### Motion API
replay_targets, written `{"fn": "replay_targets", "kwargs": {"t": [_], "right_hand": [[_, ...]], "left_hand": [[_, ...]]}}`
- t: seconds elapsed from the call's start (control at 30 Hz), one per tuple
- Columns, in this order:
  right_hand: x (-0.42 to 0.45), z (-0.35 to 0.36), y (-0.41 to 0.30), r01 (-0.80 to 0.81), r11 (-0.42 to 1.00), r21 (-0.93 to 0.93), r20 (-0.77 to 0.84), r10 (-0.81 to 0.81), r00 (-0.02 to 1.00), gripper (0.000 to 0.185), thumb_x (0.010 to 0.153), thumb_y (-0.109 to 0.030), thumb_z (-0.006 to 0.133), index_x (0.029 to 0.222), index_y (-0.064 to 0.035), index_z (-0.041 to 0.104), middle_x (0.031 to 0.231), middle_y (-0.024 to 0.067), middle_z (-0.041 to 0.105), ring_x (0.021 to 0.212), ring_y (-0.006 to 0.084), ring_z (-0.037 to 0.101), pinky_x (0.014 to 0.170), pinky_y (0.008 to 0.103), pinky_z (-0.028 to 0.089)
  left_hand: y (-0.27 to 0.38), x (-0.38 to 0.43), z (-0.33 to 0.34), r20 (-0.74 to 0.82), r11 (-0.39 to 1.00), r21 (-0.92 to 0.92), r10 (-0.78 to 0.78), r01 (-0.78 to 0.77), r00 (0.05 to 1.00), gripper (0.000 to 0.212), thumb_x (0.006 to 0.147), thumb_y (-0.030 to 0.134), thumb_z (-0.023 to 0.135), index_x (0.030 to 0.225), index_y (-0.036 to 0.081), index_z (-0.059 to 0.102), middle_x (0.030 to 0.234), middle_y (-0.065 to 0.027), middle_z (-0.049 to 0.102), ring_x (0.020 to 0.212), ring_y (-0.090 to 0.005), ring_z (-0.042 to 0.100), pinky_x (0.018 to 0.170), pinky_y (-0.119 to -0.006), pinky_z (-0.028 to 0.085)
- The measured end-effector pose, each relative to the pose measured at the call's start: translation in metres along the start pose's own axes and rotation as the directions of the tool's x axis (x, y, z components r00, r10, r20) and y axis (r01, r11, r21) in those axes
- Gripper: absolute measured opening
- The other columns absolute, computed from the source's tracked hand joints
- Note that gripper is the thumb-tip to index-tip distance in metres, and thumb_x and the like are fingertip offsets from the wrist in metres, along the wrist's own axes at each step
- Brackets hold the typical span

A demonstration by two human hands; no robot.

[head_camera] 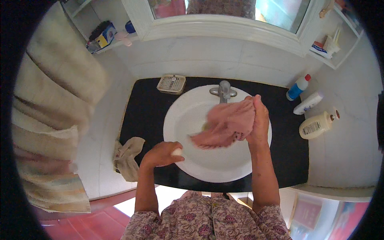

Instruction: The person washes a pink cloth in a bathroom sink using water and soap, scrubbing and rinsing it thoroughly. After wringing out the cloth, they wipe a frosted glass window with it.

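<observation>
A pink cloth [229, 123] hangs from my right hand [260, 120], which grips it by its right side over the white washbasin [192, 166]. The cloth's lower left end looks blurred, and it hides the drain area of the bowl. My left hand [163, 154] is at the basin's left front rim, closed around a small white object [177, 152] that looks like a bar of soap. Behind the cloth stands a chrome faucet [224, 90], its spout partly covered.
A black countertop [144, 114] surrounds the basin. A soap dish [171, 84] sits at the back left, a beige cloth [129, 156] over the left edge. Several bottles, including a pump bottle [316, 125], line the right side. Towels [48, 120] hang at left; a framed mirror [222, 27] is above.
</observation>
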State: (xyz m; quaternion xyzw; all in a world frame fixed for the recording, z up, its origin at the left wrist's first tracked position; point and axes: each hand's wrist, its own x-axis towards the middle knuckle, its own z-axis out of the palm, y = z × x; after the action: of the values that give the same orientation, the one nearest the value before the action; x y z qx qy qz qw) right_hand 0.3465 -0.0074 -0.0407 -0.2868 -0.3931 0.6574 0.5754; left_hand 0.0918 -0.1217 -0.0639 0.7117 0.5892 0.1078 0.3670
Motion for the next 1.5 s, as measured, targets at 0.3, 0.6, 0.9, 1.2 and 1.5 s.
{"fn": "replay_targets", "kwargs": {"t": [0.3, 0.6, 0.9, 1.2, 1.5], "right_hand": [[-0.015, 0.052, 0.042, -0.093, 0.929, 0.357, -0.049, 0.118, 0.992, 0.028, 0.086, -0.028, 0.041, 0.082, -0.0033, 0.053, 0.081, 0.0056, 0.054, 0.072, 0.0135, 0.053, 0.065, 0.0265, 0.044], [-0.012, 0.010, 0.066, -0.235, 0.699, 0.676, 0.105, 0.223, 0.969, 0.031, 0.087, -0.035, 0.040, 0.087, -0.0075, 0.054, 0.083, 0.0056, 0.054, 0.084, 0.0185, 0.051, 0.076, 0.0330, 0.042], [-0.039, 0.018, 0.078, -0.147, 0.989, 0.019, -0.087, 0.148, 0.985, 0.038, 0.090, -0.032, 0.032, 0.110, -0.0026, 0.047, 0.112, 0.0150, 0.049, 0.102, 0.0211, 0.049, 0.081, 0.0282, 0.044], [-0.036, 0.031, 0.073, -0.335, 0.894, 0.298, -0.230, 0.408, 0.883, 0.040, 0.087, -0.036, 0.042, 0.109, -0.0032, 0.048, 0.100, 0.0094, 0.055, 0.090, 0.0178, 0.055, 0.076, 0.0312, 0.045], [-0.017, -0.030, 0.070, -0.276, 0.953, -0.125, 0.155, 0.294, 0.943, 0.030, 0.087, -0.024, 0.045, 0.106, -0.0011, 0.050, 0.096, 0.0089, 0.056, 0.086, 0.0150, 0.055, 0.073, 0.0269, 0.045]], "left_hand": [[0.082, 0.091, 0.041, -0.858, 0.835, -0.282, 0.002, -0.473, 0.514, 0.028, 0.084, 0.016, 0.048, 0.109, 0.004, 0.043, 0.098, -0.0085, 0.050, 0.088, -0.0166, 0.050, 0.080, -0.029, 0.040], [0.051, 0.110, 0.092, -0.286, -0.309, -0.903, -0.088, -0.299, 0.954, 0.043, 0.088, 0.029, 0.040, 0.124, 0.004, 0.036, 0.117, -0.0067, 0.047, 0.107, -0.0179, 0.048, 0.090, -0.033, 0.039], [0.064, 0.089, 0.059, -0.778, 0.870, -0.280, 0.043, -0.407, 0.627, 0.032, 0.077, 0.022, 0.058, 0.102, 0.005, 0.049, 0.098, -0.0136, 0.055, 0.085, -0.0263, 0.056, 0.078, -0.039, 0.043], [0.041, 0.116, 0.072, -0.374, 0.395, -0.884, -0.271, -0.252, 0.887, 0.033, 0.090, 0.033, 0.037, 0.105, 0.006, 0.047, 0.101, -0.0030, 0.051, 0.092, -0.0130, 0.048, 0.076, -0.027, 0.041], [0.030, 0.101, 0.073, -0.313, 0.159, -0.943, -0.115, -0.294, 0.943, 0.043, 0.077, 0.024, 0.059, 0.115, 0.011, 0.042, 0.093, -0.0026, 0.054, 0.075, -0.0105, 0.052, 0.059, -0.023, 0.044]]}}
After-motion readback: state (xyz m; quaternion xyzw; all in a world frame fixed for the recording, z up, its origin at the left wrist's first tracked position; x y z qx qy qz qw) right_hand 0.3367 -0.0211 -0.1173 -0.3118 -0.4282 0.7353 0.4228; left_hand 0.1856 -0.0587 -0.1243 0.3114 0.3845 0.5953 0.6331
